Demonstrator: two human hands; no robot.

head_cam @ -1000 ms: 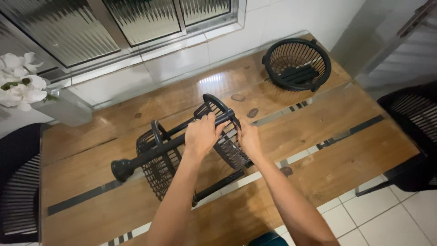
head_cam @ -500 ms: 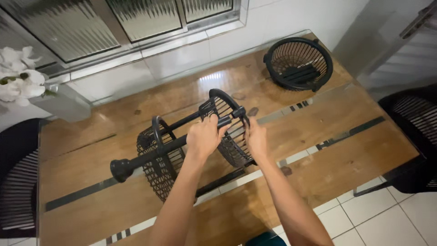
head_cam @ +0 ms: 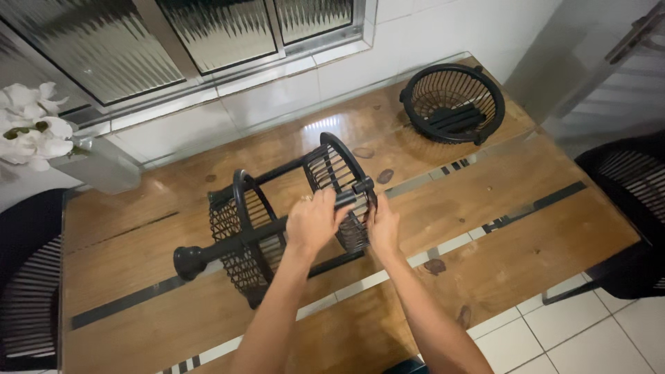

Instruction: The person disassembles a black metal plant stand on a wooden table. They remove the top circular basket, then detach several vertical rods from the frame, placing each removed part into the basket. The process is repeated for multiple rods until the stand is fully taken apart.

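Mid-surface (head_cam: 526,228), a black basket rack (head_cam: 291,221) lay on its side. The left hand (head_cam: 313,223) was clenched around its pole (head_cam: 235,242); the right hand (head_cam: 383,225) gripped the pole's end by a basket. Steady holding looked essential; a spare basket (head_cam: 454,102) sat at the far right corner.

I count three black wire baskets: two (head_cam: 242,239) (head_cam: 339,190) on the pole rack and one loose basket (head_cam: 454,104). Two chairs (head_cam: 28,277) (head_cam: 627,208), one flower vase (head_cam: 93,166), one bench (head_cam: 526,235).
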